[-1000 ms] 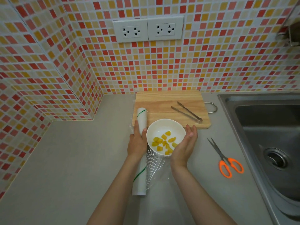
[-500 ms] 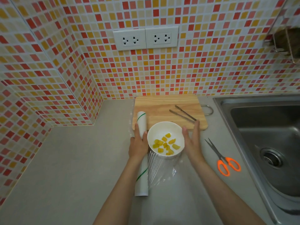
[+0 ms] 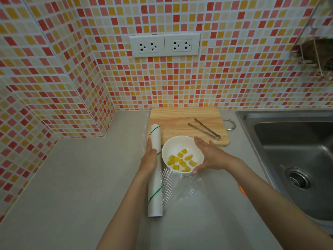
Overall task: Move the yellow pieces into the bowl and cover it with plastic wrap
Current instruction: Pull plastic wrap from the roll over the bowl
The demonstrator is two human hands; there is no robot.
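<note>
Two hands working at a bowl of yellow pieces beside a roll of plastic wrap

Both forearms are reaching forward over the grey desk point(image 3: 75, 177). The left hand point(image 3: 149, 159) is lying on the roll of plastic wrap point(image 3: 155, 186), fingers curled loosely over it and pressing it down. The right hand point(image 3: 210, 156) is cupping the right side of the white bowl point(image 3: 173, 145), fingers spread along the rim and thumb at its near edge. The yellow pieces point(image 3: 182, 162) are sitting inside the bowl, which is resting on the pulled-out clear film point(image 3: 180, 188). Metal tongs point(image 3: 205, 129) are lying on the wooden cutting board point(image 3: 180, 121) behind it
</note>
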